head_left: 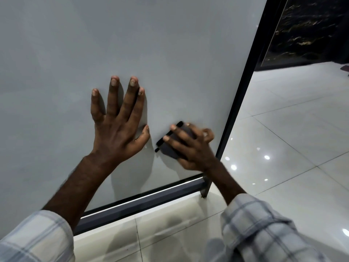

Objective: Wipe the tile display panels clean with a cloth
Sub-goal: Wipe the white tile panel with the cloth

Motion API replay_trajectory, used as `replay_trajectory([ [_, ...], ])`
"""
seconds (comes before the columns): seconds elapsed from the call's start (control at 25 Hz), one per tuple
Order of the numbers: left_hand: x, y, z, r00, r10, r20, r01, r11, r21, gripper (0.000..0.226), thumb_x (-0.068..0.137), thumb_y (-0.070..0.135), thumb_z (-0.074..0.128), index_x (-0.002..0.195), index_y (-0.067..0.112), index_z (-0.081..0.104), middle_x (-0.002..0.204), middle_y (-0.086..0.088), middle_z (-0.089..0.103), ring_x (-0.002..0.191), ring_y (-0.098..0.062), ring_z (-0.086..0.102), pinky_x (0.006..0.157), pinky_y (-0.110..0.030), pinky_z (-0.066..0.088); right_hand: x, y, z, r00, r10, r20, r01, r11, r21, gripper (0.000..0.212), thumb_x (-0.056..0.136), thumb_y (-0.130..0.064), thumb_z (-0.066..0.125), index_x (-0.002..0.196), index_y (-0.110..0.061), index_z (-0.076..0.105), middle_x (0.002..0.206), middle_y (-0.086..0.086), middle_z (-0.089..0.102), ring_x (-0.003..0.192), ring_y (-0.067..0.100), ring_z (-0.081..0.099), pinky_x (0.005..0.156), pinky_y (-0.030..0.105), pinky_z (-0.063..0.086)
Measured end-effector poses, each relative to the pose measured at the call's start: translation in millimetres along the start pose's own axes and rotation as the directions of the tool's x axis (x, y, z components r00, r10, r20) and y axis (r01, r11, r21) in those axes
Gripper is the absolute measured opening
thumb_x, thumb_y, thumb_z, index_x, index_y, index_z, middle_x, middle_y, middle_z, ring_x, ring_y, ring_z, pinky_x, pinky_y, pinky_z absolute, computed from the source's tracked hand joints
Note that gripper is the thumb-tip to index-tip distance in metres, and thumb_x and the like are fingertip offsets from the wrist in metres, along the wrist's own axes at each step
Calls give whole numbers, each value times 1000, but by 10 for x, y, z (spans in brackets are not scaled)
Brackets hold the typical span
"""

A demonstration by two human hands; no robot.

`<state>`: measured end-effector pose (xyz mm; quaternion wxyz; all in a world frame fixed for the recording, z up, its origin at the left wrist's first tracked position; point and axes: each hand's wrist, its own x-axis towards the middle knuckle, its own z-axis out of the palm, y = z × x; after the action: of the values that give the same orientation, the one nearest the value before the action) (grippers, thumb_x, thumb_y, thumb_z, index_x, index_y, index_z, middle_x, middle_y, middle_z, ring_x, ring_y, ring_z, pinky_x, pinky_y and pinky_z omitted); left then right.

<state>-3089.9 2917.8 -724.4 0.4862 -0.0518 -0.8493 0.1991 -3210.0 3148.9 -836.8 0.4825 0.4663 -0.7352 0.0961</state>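
The dark grey cloth (172,146), soft and bunched with a black edge strip showing at its upper left, lay pressed against the pale grey tile panel (170,53) near the panel's lower right corner. The right hand (190,148) covered most of it, its fingers (176,130) curled over the cloth and gripping it, fingertips reaching the black edge; the hand was somewhat blurred. Just beside it on the left, not touching the cloth, the left hand (117,120) rested flat on the panel with straight, spread fingers, holding nothing. The panel looked smooth and matte, bounded by a thin black metal frame (243,87) at the right and bottom. Below and to the right lay a glossy white tiled floor (292,129) with bright light reflections. Both forearms came out of pale checked sleeves (264,229).
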Motion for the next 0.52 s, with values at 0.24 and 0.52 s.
replay_trajectory([
  [0.24, -7, 13, 37, 1000, -17, 2, 17, 999, -28, 84, 97, 42, 56, 164, 3, 21, 171, -18, 14, 158, -38, -4, 123, -61, -8, 780, 90, -369, 617, 739, -272, -692, 673, 261, 78, 85, -27, 65, 156, -11, 38, 164, 19, 36, 154, 41, 22, 120, 48, 20],
  [0.52, -16, 18, 51, 1000, -22, -20, 22, 1000, -16, 85, 94, 41, 59, 163, 4, 27, 169, -20, 23, 160, -39, -1, 125, -60, -6, 1079, 483, -594, 894, 355, -274, -301, 928, 219, 77, 79, -23, 68, 151, -13, 44, 159, 4, 42, 151, 37, 34, 119, 50, 22],
])
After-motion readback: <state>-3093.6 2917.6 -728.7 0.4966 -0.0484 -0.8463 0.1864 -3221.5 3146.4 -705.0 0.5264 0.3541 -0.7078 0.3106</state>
